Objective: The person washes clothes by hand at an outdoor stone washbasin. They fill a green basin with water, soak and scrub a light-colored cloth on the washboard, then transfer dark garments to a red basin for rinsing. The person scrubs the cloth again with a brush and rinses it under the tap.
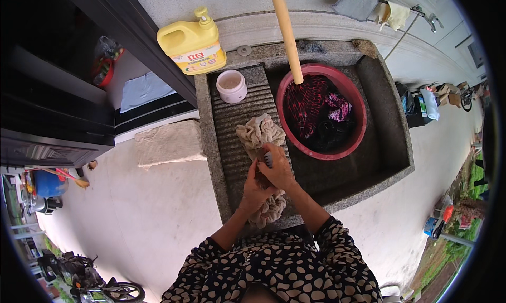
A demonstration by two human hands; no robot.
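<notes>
Over the ribbed washboard (224,139) of a stone sink, my two hands meet at a small brush (268,158) with pale bluish bristles and what looks like a brown body. My right hand (279,170) is closed round its upper part. My left hand (255,191) is closed at its lower part, thumb and fingers on either side of it. A wet, crumpled beige cloth (259,131) lies beneath, bunched above and below my hands. Its middle is hidden by them. Beyond it stands a round pale pink tub (231,86) with whitish contents.
In the basin at right, a red plastic tub (360,124) holds dark, red-patterned and pink laundry (316,105). A tan pole or pipe (287,34) reaches down into it. A yellow pump jug (193,43) stands on the sink's back left corner. A stone block (171,145) lies left.
</notes>
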